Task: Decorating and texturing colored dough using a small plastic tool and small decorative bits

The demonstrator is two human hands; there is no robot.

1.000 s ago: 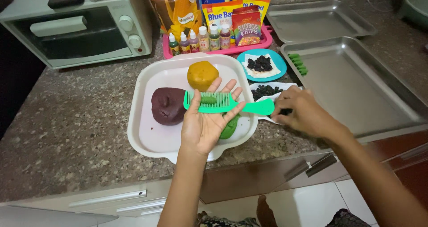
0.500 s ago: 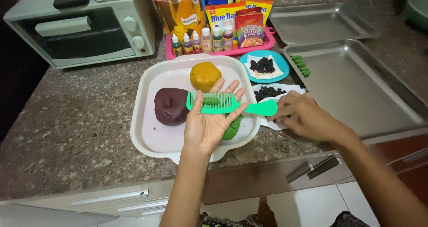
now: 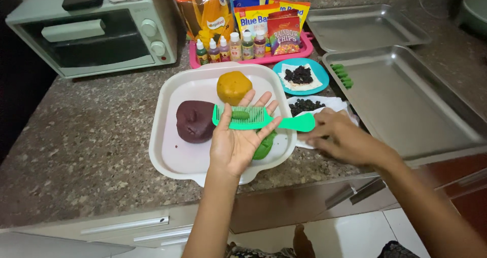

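Speckled stone makes up the table (image 3: 76, 151) under your hands, with a white square tray (image 3: 170, 151) sitting at its front edge. Your left hand (image 3: 238, 136) lies flat and palm up above that tray, fingers spread wide, gripping nothing; a green comb (image 3: 253, 120) rests across the base of its fingers. On the comb's teeth lies a small green roll of dough (image 3: 240, 115). Your right hand (image 3: 342, 139) has its grip closed on the comb's handle end, fingertips pinching it just beside the tray's right rim.

Under your left palm a green lump of dough (image 3: 265, 145) peeks out on the tray. To its left sits a dark brown dough ball (image 3: 195, 121), and behind it, near the tray's far side, an orange-yellow dough ball (image 3: 234, 87); the two are apart.

Just right of the tray, a white paper with dark bits (image 3: 304, 106) lies near your right hand, and behind it a blue plate (image 3: 317, 83) carries more dark bits on paper. Farther right is a large metal baking tray (image 3: 406, 106), with a few small green pieces (image 3: 342, 75) in its near left corner, and a second metal tray (image 3: 365, 27) behind it. At the back stand a pink tray of small bottles (image 3: 231, 47) and packets, and to the left a pale green toaster oven (image 3: 91, 32)
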